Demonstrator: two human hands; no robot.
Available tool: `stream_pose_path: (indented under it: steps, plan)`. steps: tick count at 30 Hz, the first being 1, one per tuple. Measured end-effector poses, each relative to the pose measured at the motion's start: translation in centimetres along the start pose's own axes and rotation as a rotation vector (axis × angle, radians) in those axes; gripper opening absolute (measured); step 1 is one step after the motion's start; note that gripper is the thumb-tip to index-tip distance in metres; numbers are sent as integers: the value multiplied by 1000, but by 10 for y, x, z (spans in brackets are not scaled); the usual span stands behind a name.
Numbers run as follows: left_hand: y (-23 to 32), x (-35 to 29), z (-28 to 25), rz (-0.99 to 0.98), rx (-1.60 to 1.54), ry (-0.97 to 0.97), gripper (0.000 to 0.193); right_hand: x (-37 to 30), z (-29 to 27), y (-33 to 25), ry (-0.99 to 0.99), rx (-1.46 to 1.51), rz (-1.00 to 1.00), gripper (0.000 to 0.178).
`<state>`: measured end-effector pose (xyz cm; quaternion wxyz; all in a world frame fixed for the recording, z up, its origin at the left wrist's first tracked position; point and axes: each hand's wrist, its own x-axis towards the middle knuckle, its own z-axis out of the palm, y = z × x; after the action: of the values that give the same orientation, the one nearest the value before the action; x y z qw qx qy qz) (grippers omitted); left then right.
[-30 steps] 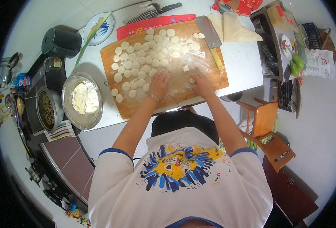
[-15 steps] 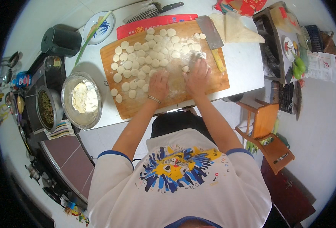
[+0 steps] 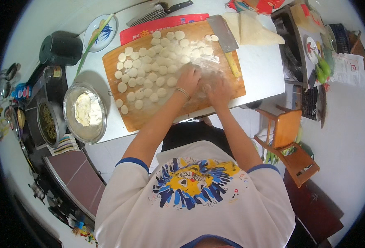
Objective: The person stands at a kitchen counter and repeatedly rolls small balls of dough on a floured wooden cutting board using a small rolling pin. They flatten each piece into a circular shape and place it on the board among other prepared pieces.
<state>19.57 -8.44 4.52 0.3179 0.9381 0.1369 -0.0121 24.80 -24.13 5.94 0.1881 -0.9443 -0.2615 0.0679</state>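
Observation:
Many small flattened dough rounds (image 3: 141, 72) cover the left and middle of a floured wooden cutting board (image 3: 138, 118). Over the board's middle, my left hand (image 3: 188, 79) has its fingers curled down beside the dough pieces; what lies under them is hidden. My right hand (image 3: 219, 92) is low over the floured right part of the board, close to my left hand. It is smeared by motion, so its fingers and anything beneath them cannot be made out. A cleaver (image 3: 223, 35) with a yellow handle lies across the board's right edge.
Left of the board stands a metal bowl (image 3: 69, 120) with a dough lump (image 3: 83, 110). A pot of chopped filling (image 3: 48, 120) is farther left. Behind are a plate (image 3: 104, 41) with a green onion (image 3: 81, 62) and another knife (image 3: 179, 6). A wooden chair (image 3: 285, 131) stands at right.
My left hand has moved right and farther onto the board, from the lower dough rounds. My right hand has drawn slightly nearer to me and blurred. The view has shifted a little.

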Motion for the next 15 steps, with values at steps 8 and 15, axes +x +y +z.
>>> stream_pose_path:
  steps: [8,15]
  plan:
    - [0,9,21,-127,38,-1,26,-9,16,11,-168,138,-149,41]
    - [-35,-15,23,6,-45,88,26,32,10,15,-17,207,-94,41]
